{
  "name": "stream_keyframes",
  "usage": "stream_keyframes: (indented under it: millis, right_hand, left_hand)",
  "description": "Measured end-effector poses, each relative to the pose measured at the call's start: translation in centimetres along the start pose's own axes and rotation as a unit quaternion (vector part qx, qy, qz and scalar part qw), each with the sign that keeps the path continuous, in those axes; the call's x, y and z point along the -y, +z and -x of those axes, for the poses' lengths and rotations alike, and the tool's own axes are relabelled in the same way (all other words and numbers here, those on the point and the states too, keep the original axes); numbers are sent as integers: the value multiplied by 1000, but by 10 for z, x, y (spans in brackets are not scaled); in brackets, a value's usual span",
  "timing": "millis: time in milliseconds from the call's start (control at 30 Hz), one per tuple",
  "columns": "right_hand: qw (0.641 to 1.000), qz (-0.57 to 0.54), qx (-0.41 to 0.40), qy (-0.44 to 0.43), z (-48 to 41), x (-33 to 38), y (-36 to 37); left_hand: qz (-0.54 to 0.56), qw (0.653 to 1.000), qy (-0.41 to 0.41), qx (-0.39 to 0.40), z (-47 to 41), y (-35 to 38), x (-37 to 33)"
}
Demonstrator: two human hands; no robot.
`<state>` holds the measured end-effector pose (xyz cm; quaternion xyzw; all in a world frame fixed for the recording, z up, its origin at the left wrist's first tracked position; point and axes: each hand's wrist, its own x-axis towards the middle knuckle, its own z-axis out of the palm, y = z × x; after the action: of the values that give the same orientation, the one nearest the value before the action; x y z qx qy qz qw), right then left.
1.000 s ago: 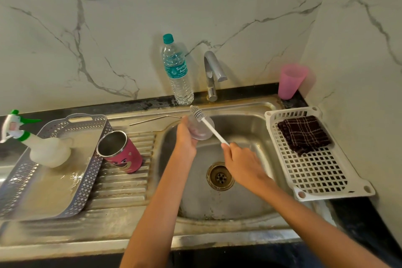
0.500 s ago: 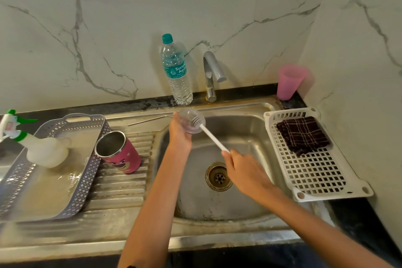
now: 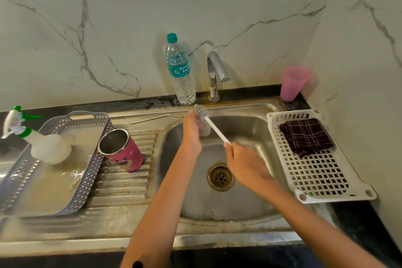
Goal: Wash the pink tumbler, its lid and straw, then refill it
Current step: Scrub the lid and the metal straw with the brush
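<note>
**A:** Where's the lid?
**B:** In your left hand (image 3: pixel 191 132), up over the sink (image 3: pixel 250 128). Your fingers curl round the lid (image 3: pixel 204 130). It's clear and blurred, so I can't make out any detail.

**A:** And my other hand?
**B:** Your right hand (image 3: pixel 243 163) grips the low end of the white brush (image 3: pixel 214 128). Its bristle head sits at the lid's top edge. I can't tell whether it's touching or just beside.

**A:** The tumbler?
**B:** The pink tumbler (image 3: pixel 121 150) lies tilted on the ribbed draining board (image 3: pixel 126 183), open mouth facing up and left, rim against the grey tray (image 3: pixel 91 172). A cartoon face is printed on its side, with no words I can read. The metal straw (image 3: pixel 156 118) lies flat on the ledge behind it, its right end near your left hand.

**A:** Any writing?
**B:** The water bottle (image 3: pixel 181 72) stands upright just left of the tap (image 3: pixel 214 72). Its label shows "Suriy" and "Aqua" before it curves away. The spray bottle (image 3: pixel 50 148) in the tray has a red tag, too small to read.

**A:** To my right?
**B:** A pink cup (image 3: pixel 292 84) is in the corner, and a dark checked cloth (image 3: pixel 306 137) lies on the white rack (image 3: pixel 322 180).
</note>
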<state>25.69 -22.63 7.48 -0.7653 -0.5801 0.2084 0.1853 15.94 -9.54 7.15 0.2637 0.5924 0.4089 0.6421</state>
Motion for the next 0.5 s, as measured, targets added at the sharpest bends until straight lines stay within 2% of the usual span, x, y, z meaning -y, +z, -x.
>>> stream_keyframes:
  millis: [133, 267, 500]
  right_hand:
    - [1000, 14, -2, 8, -8, 5, -3]
    - [999, 42, 2, -25, 18, 4, 8]
    - [999, 43, -22, -17, 3, 10, 8]
  left_hand:
    - [-17, 1000, 7, -5, 6, 5, 7]
    - [67, 997, -24, -11, -9, -1, -12]
    - [24, 999, -24, 2, -12, 0, -7]
